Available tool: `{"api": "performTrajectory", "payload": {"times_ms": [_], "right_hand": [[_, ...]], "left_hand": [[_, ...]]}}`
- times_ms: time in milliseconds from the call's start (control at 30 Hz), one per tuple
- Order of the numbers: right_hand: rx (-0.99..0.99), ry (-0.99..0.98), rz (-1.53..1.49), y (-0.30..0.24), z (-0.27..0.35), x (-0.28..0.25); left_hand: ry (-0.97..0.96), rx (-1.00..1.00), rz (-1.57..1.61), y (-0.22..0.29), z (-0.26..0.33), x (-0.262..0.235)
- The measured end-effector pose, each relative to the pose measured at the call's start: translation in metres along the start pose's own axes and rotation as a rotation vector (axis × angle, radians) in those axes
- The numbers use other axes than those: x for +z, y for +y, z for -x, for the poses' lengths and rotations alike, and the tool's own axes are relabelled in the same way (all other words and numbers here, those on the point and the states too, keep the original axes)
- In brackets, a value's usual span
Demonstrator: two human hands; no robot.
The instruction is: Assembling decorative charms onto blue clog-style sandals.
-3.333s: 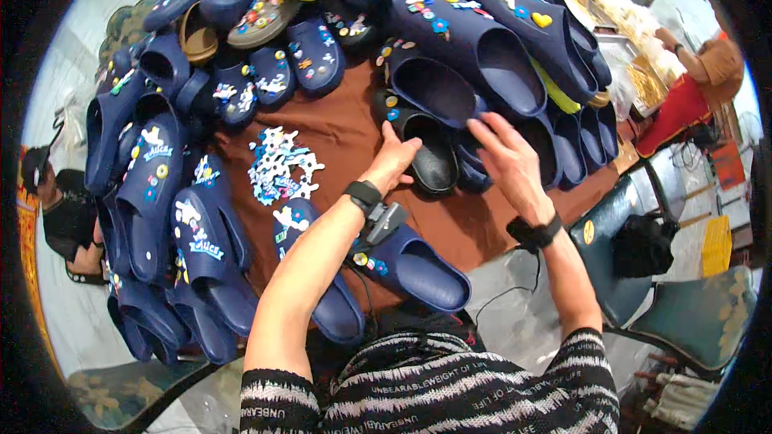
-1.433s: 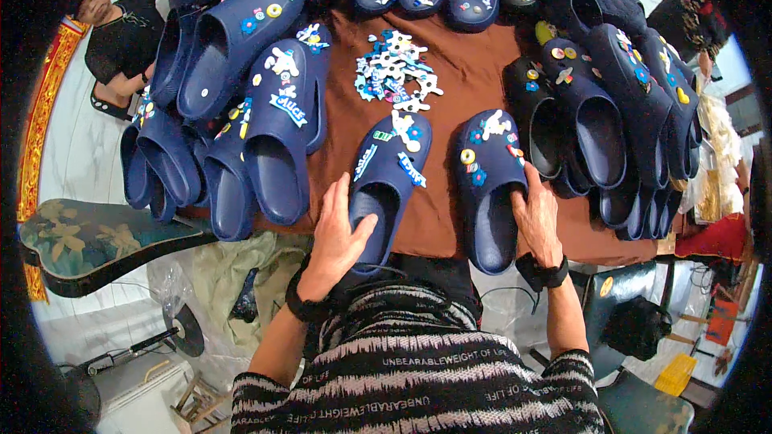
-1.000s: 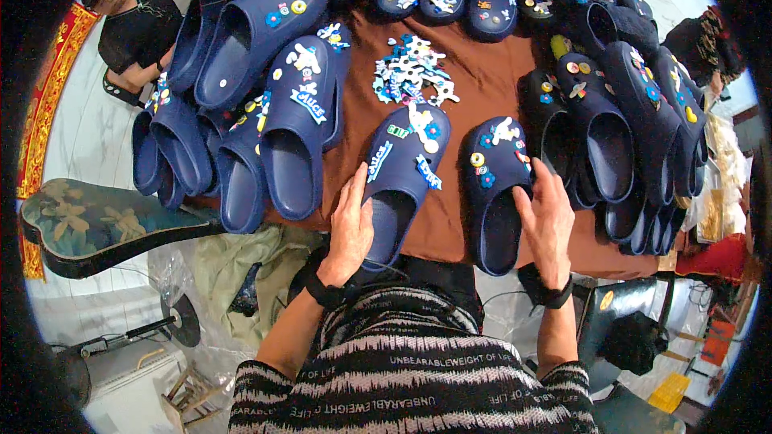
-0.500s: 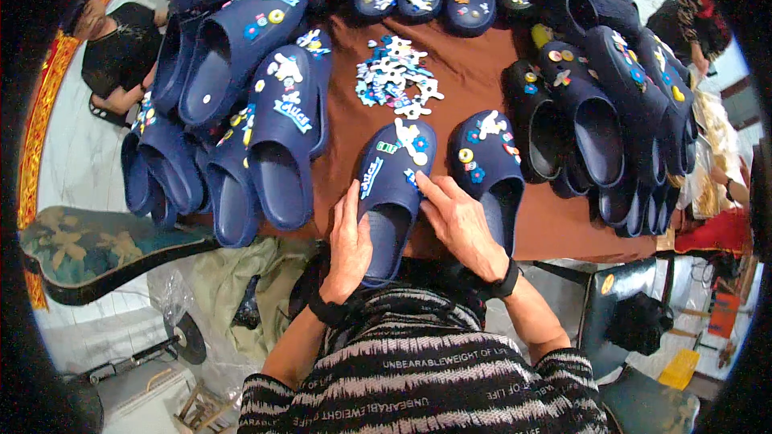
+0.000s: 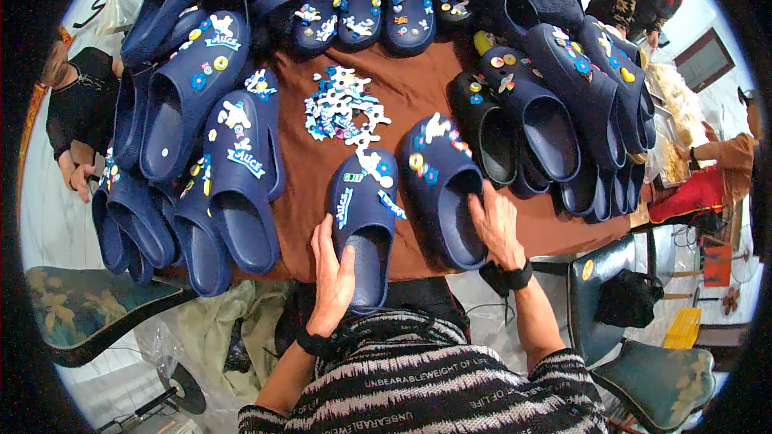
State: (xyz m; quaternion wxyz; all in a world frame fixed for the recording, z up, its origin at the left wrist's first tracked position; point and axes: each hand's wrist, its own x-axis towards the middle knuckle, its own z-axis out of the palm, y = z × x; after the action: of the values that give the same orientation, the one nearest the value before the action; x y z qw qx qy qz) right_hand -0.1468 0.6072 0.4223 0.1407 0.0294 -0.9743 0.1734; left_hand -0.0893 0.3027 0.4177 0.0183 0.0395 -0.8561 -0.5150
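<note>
Two navy clogs lie side by side near the table's front edge. My left hand (image 5: 334, 277) grips the left clog (image 5: 357, 169) by its left side, the thumb at the rim of the opening. Colourful charms sit on that clog's upper, and a small blue-and-white charm (image 5: 392, 205) lies slanted at its right edge. My right hand (image 5: 497, 229) is closed on the right side of the right clog (image 5: 441, 173), which leans outward and carries flower and figure charms. Just beyond the clogs is a pile of loose white and blue charms (image 5: 342, 104).
Stacks of charm-covered navy clogs (image 5: 241, 221) crowd the table's left side, and more clogs (image 5: 547, 124) fill the right. A row of them (image 5: 410, 20) stands at the back on the brown cloth (image 5: 293, 233). Chairs (image 5: 96, 305) flank the table. Other people (image 5: 643, 0) are around it.
My right hand has left the left clog and moved right onto the right clog, which is now tilted. My left hand stays on the left clog. The view has shifted.
</note>
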Motion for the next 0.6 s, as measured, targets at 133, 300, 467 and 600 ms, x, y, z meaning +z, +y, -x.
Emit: {"api": "performTrajectory", "payload": {"times_ms": [133,300,467,600], "right_hand": [[-0.021,0.116,0.006,-0.012,-0.074,-0.001],[-0.072,0.258,0.156,-0.024,-0.167,0.011],[0.046,0.012,0.373,-0.001,-0.201,0.059],[0.006,0.016,0.375,0.005,-0.203,0.068]], "left_hand": [[0.006,-0.033,0.011,0.003,0.0,-0.001],[0.03,-0.018,0.033,0.001,0.004,0.0],[0.034,-0.034,0.063,0.005,0.004,0.003],[0.015,-0.026,0.072,0.0,0.004,0.0]]}}
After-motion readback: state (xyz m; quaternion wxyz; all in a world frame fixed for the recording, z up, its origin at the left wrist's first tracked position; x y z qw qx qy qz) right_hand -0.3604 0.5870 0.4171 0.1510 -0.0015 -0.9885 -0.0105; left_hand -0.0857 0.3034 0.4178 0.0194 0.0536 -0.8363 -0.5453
